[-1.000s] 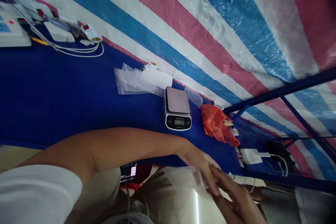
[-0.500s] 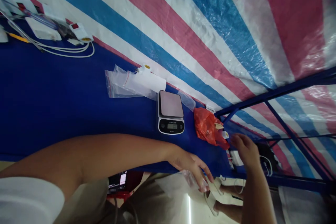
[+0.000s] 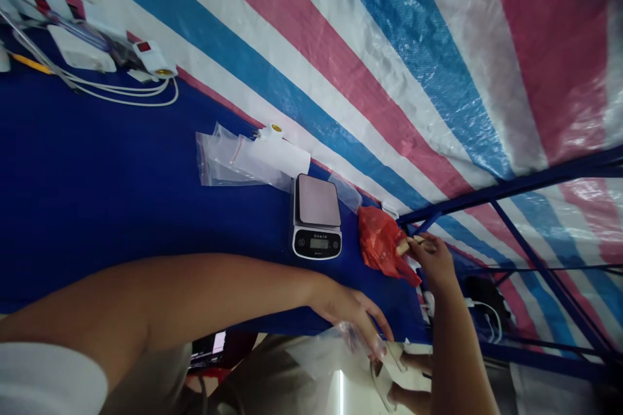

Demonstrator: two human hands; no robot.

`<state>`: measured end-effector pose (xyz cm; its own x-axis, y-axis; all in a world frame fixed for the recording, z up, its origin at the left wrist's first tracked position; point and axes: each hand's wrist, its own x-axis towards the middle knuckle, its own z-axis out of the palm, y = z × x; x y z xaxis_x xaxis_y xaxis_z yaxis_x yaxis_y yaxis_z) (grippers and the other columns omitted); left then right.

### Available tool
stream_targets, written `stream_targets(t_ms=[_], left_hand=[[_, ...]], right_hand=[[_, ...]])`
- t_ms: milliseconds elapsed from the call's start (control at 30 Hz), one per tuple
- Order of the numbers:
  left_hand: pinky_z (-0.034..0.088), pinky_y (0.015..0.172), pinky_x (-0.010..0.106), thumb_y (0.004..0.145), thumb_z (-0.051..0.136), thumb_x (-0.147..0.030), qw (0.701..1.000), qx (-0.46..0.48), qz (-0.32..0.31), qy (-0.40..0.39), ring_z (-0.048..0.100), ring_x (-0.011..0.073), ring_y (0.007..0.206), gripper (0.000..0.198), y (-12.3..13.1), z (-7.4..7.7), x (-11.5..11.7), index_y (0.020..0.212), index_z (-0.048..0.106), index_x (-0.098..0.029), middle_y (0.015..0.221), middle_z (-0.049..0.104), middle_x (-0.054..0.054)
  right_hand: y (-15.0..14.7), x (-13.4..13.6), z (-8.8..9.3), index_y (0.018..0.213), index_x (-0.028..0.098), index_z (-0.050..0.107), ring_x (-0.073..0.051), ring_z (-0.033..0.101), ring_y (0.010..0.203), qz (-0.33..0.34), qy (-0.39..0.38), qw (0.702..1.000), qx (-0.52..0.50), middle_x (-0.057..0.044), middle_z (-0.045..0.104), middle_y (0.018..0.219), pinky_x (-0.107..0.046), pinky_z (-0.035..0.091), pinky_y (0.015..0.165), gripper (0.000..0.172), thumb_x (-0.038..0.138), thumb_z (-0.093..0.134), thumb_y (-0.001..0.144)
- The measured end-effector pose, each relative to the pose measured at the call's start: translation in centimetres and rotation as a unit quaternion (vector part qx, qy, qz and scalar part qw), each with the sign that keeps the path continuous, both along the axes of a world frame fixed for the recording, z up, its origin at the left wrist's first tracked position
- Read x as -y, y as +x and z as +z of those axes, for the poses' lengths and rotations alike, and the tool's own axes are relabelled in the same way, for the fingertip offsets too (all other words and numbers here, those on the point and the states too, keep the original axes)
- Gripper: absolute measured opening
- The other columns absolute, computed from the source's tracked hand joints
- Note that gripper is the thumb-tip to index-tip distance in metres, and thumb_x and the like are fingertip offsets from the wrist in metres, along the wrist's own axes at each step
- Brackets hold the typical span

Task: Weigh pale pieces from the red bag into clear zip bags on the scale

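Observation:
My left hand (image 3: pixel 357 319) hangs past the table's near edge, its fingers closed on a clear plastic bag (image 3: pixel 324 351) that droops below the palm. To the right, my right hand (image 3: pixel 435 262) pinches a pale beige stick-like piece (image 3: pixel 403 247) at the mouth of a crumpled red plastic bag (image 3: pixel 378 241). The rest of what the red bag holds is hidden. Left of that bag stands a digital kitchen scale (image 3: pixel 318 202) with nothing on its plate; its display is too blurred to read.
Several clear zip bags (image 3: pixel 221 165) lie behind the scale beside a white plug adapter (image 3: pixel 270 132). White cables and sockets (image 3: pixel 152 59) crowd the far left of the blue table (image 3: pixel 121 194). A blue metal frame (image 3: pixel 530 183) rises at right; another person's feet show below.
My right hand has moved left and up to the red bag and taken hold of the pale piece. My left hand still holds the clear bag in about the same place.

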<state>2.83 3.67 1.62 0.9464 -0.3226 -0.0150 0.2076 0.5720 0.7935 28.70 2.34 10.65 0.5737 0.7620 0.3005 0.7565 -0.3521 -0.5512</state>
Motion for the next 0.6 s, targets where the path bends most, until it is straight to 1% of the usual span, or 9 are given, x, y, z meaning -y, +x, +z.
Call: stream_targets(t_ms=[100,167,267,333,433,533,600], left_hand=[[0.052,0.063,0.022,0.045,0.097,-0.023,1.0,-0.009,0.027,-0.002,0.067,0.012,0.076,0.064,-0.3,0.2,-0.2,0.102,0.067,-0.018,0.094,0.07,0.0],[0.051,0.064,0.022,0.044,0.096,-0.019,0.999,-0.016,0.042,-0.012,0.066,0.0122,0.076,0.063,-0.7,0.6,-0.5,0.1,0.067,-0.018,0.092,0.07,-0.001],[0.05,0.067,0.022,0.041,0.094,-0.01,0.997,-0.022,0.064,-0.029,0.065,0.0108,0.077,0.066,-1.2,1.3,-0.8,0.099,0.065,-0.018,0.092,0.068,-0.002],[0.049,0.069,0.023,0.035,0.093,-0.005,0.997,-0.022,0.074,-0.026,0.064,0.0104,0.077,0.074,-1.3,1.8,-0.8,0.101,0.061,-0.02,0.095,0.067,-0.002],[0.05,0.078,0.027,0.026,0.091,0.001,0.994,-0.017,0.105,-0.005,0.063,0.0119,0.082,0.093,-1.2,2.7,-0.3,0.107,0.054,-0.022,0.099,0.064,-0.003],[0.048,0.091,0.031,0.024,0.092,-0.001,0.984,-0.016,0.174,0.033,0.06,0.0144,0.093,0.101,-1.2,3.4,0.4,0.113,0.048,-0.022,0.1,0.059,-0.004],[0.046,0.096,0.033,0.026,0.092,-0.004,0.975,-0.008,0.212,0.058,0.058,0.0163,0.099,0.107,-1.3,3.7,0.9,0.121,0.046,-0.022,0.101,0.056,-0.004]], right_hand=[[-1.1,1.0,1.3,0.107,0.018,0.066,-0.024,0.07,0.083,-0.027,0.025,0.999,-0.02,-0.008,0.074,0.093,-0.04,0.059,0.079,0.056,0.05,0.081,0.064],[-2.7,1.6,2.1,0.111,0.017,0.066,-0.024,0.07,0.086,-0.029,0.052,0.998,-0.034,-0.009,0.073,0.097,-0.041,0.058,0.083,0.06,0.051,0.083,0.064],[-6.3,3.1,3.6,0.114,0.019,0.065,-0.022,0.071,0.087,0.012,0.08,0.992,-0.098,-0.007,0.072,0.1,-0.038,0.059,0.083,0.062,0.049,0.086,0.065],[-9.0,4.6,4.6,0.118,0.022,0.064,-0.02,0.071,0.085,0.054,0.064,0.985,-0.148,-0.005,0.073,0.102,-0.035,0.059,0.081,0.06,0.046,0.086,0.067],[-12.8,7.1,5.5,0.117,0.022,0.065,-0.021,0.072,0.081,0.076,0.012,0.985,-0.156,-0.006,0.075,0.097,-0.034,0.06,0.077,0.055,0.045,0.085,0.071],[-15.2,9.5,5.3,0.114,0.021,0.066,-0.024,0.073,0.08,0.065,-0.027,0.99,-0.123,-0.006,0.076,0.09,-0.034,0.06,0.073,0.051,0.048,0.083,0.075],[-15.9,10.8,4.8,0.118,0.021,0.065,-0.023,0.072,0.073,0.036,-0.042,0.994,-0.099,-0.004,0.075,0.085,-0.032,0.059,0.064,0.053,0.051,0.08,0.077]])
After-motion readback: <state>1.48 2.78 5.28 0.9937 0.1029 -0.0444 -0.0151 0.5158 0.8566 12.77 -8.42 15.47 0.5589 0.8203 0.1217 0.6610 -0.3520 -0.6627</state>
